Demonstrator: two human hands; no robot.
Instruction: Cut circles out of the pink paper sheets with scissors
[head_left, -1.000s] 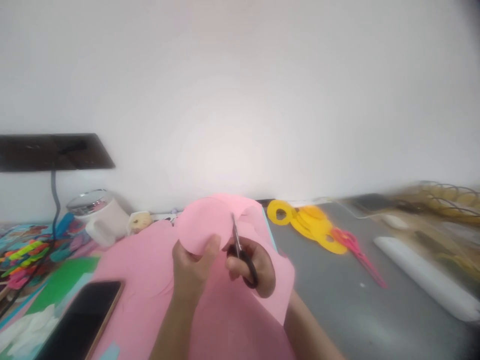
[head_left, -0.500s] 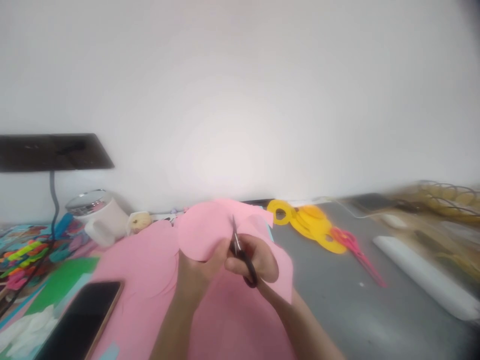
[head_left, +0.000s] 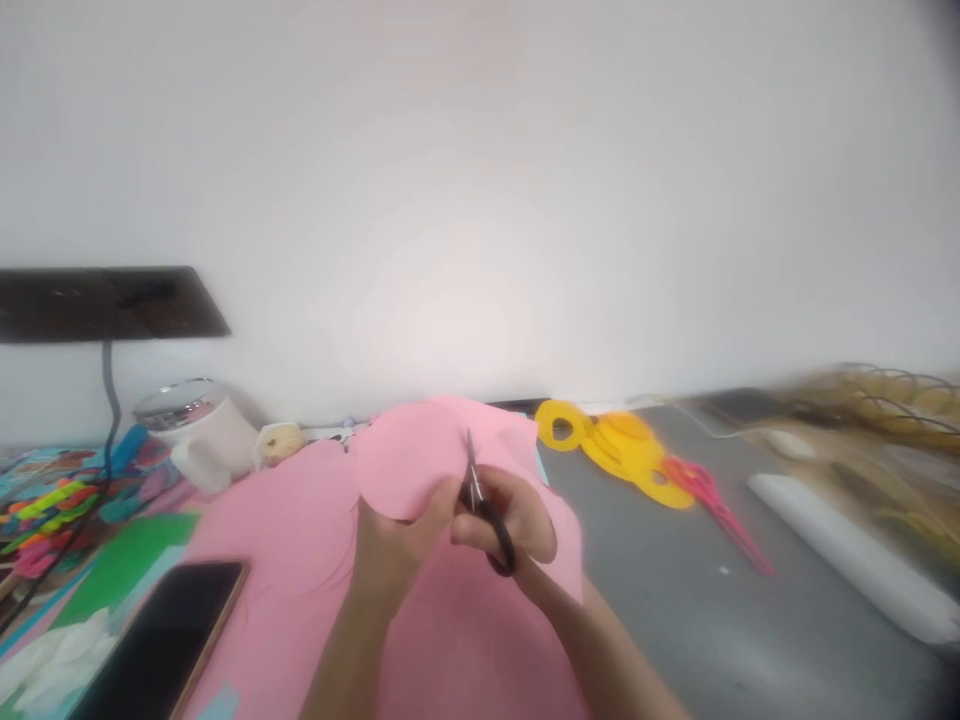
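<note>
My left hand (head_left: 401,540) grips a sheet of pink paper (head_left: 409,450) by its near edge, thumb on top. The part it holds has a rounded outline. In my right hand (head_left: 517,520) is a pair of scissors with black handles (head_left: 495,535), its blades pointing away from me against the pink paper. The blades look nearly together; blur hides the exact cut line. A strip of the paper hangs over and beyond my right hand. Under both hands lies more pink paper (head_left: 285,520), with rounded cut edges on the left.
A phone (head_left: 169,630) and green paper (head_left: 124,560) lie at left, near a white mug (head_left: 206,440). Yellow paper shapes (head_left: 619,445) and pink scissors (head_left: 716,505) rest on the grey table (head_left: 675,620) to the right. A long white object (head_left: 847,555) lies farther right.
The paper's right-hand part has shifted slightly to the left. Both hands and the black-handled scissors have hardly moved.
</note>
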